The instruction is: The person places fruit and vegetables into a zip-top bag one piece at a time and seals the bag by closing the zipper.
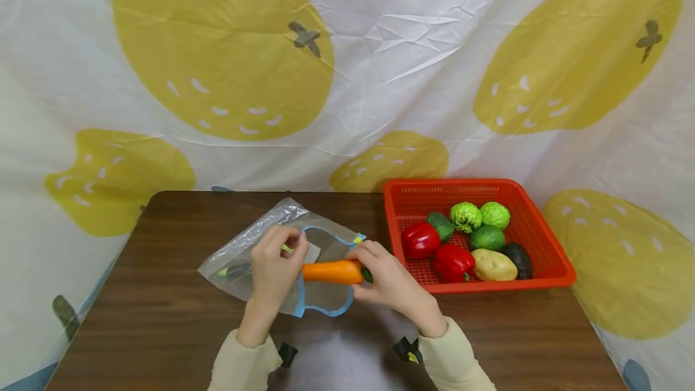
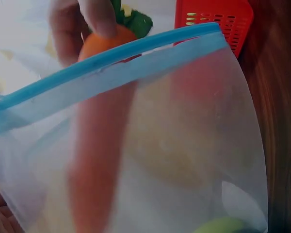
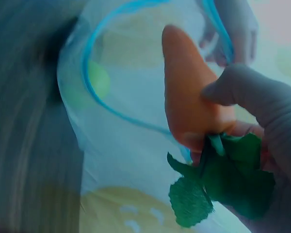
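An orange carrot (image 1: 331,271) with green leaves (image 3: 233,174) lies level across the mouth of a clear zip bag (image 1: 244,252) edged in blue. My right hand (image 1: 388,276) grips the carrot near its leafy end, thumb pressed on its side. The carrot's narrow end points left, and its body shows through the bag film in the left wrist view. At the bag's opening, my left hand (image 1: 277,261) pinches the blue-edged rim. Something yellow-green (image 2: 220,225) shows through the film low in the bag.
A red plastic basket (image 1: 559,270) stands to the right on the dark wooden table (image 1: 174,228). It holds red peppers (image 1: 420,240), a potato (image 1: 494,265), a dark avocado (image 1: 518,258) and several green items. A patterned cloth (image 1: 380,77) hangs behind the table.
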The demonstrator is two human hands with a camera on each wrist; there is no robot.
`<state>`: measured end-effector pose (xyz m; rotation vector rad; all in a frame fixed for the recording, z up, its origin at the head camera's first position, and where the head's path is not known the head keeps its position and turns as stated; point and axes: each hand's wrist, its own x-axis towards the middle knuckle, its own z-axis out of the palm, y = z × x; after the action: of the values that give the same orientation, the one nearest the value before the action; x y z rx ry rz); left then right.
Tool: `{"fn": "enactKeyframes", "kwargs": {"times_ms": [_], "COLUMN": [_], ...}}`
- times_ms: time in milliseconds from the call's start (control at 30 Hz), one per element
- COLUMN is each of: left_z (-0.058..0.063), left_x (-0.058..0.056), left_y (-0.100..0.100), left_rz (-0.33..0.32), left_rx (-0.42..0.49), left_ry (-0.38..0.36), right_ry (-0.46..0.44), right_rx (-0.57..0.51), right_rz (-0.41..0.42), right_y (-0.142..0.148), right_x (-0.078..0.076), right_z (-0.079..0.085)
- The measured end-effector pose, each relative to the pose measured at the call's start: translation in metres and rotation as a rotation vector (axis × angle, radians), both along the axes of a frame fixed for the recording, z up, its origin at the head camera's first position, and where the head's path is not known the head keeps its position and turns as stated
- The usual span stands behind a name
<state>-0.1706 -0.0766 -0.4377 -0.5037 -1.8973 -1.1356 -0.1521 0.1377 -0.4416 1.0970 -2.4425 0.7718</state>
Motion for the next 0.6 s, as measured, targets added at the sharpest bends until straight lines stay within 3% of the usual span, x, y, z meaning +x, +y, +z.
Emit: {"fn": "enactKeyframes", "kwargs": {"times_ms": [133, 367, 600], "left_z": [-0.002, -0.004, -0.005], "left_x": [0.0, 0.002, 0.002], "left_y": [0.001, 0.005, 0.006], "left_rz": [0.002, -0.006, -0.01], "left_rx": [-0.025, -0.041, -0.025], "left_ry": [-0.002, 0.004, 0.018], "right_ry": [0.027, 0.161, -0.003], "right_rx": [0.067, 0.148, 0.128], "right_rz": [-0.05, -0.122, -0.079], "right_y": [-0.021, -0.057, -0.082], "right_x": [-0.004, -0.009, -0.019], "right_z": [-0.007, -0.023, -0.044]}}
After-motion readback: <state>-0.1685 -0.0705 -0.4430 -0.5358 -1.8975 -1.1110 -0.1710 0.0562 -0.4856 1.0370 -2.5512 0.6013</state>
